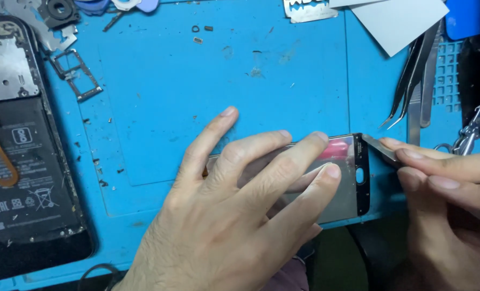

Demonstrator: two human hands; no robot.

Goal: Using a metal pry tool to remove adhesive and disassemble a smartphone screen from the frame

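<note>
Your left hand point(234, 215) presses flat on the phone screen point(348, 183); your right hand point(450, 199) pinches a metal blade point(380, 148) at its far right corner; next likely calls for gentle prying.

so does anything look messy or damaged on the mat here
Small dark crumbs and scuffs litter the blue mat, mostly left of the left hand. The opened phone lies with its insides bared.

Two hands: the left hand point(224, 215) and the right hand point(450, 210). One phone screen panel point(348, 183), one thin metal blade point(383, 149), one opened phone point(19, 145) at far left and one blue mat point(197, 70) on the desk. One card tray point(75, 74), two tweezers point(412, 75) at right, three tiny loose parts point(199, 33) far centre, and one grey sheet point(399, 21).
</note>
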